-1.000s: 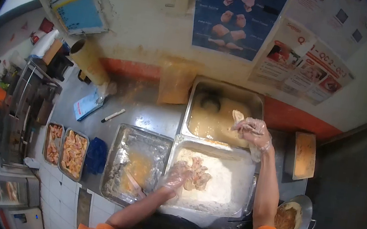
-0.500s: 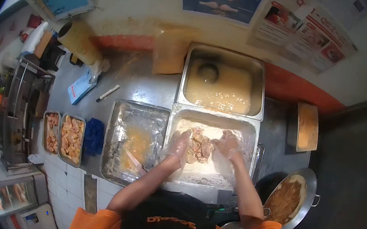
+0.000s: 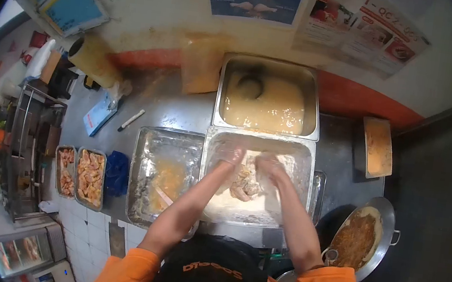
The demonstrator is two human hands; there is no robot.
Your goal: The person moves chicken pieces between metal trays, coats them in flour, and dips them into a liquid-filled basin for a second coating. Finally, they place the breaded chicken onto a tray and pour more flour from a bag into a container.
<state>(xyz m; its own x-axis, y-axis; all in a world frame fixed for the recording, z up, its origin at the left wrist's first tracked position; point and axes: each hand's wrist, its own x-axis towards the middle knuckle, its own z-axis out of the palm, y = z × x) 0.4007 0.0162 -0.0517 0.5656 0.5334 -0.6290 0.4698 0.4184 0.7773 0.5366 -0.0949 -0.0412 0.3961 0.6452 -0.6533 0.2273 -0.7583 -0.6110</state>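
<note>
At the frame's centre, meat pieces lie in the flour, below and between the fingers of the left hand and right hand; blur hides whether either grips anything. Beyond, at upper centre, a pan holds pale liquid.

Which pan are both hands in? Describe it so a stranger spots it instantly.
Along the wall runs a steel counter. Take the near pan, the deep one directly in front of the far pan. White powder, with meat, left hand and right hand in the pan, marks it out; the far one holds tan liquid, the left tray a yellow puddle.
</note>
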